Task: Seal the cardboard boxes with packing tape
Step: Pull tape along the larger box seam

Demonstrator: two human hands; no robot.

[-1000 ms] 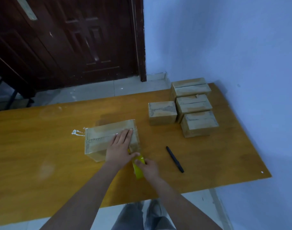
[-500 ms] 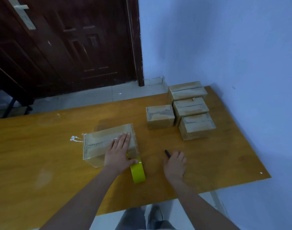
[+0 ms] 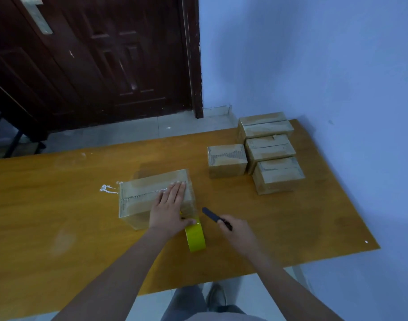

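Observation:
A cardboard box (image 3: 140, 195) wrapped in clear tape lies mid-table. My left hand (image 3: 169, 208) presses flat on its right end, fingers straight, thumb reaching the tape strip at the box's corner. A yellow roll of packing tape (image 3: 195, 237) stands on edge on the table just below that hand, joined to the box by the strip. My right hand (image 3: 236, 232) grips a dark cutter (image 3: 211, 214), its tip pointing up-left toward the box's right side, a short way from the tape.
Several sealed cardboard boxes (image 3: 271, 150) are grouped at the table's far right by the blue wall. A white smear (image 3: 108, 188) marks the wooden table (image 3: 47, 205) left of the box. A dark door stands behind.
My right hand let go of the tape roll, reached right to the cutter lying on the table, picked it up and brought it toward the box. The left hand stayed on the box.

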